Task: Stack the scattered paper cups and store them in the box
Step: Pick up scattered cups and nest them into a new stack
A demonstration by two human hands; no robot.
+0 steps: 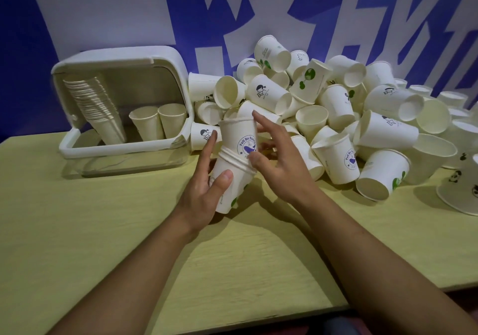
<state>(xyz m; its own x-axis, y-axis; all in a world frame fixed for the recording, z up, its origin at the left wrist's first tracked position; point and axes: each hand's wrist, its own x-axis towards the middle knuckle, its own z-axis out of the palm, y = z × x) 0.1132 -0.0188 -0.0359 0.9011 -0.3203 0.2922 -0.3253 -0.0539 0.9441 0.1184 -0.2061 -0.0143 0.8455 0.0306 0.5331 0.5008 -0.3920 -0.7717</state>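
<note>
The left hand (207, 187) grips a short stack (234, 169) above the surface (103, 231); the right hand (271, 158) is open beside it. Loosely nested, the top cup could slip before reaching the box (124, 151).

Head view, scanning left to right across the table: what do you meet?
White box with a long cup stack inside → left hand holding the short stack of cups → right hand → pile of loose cups.
</note>
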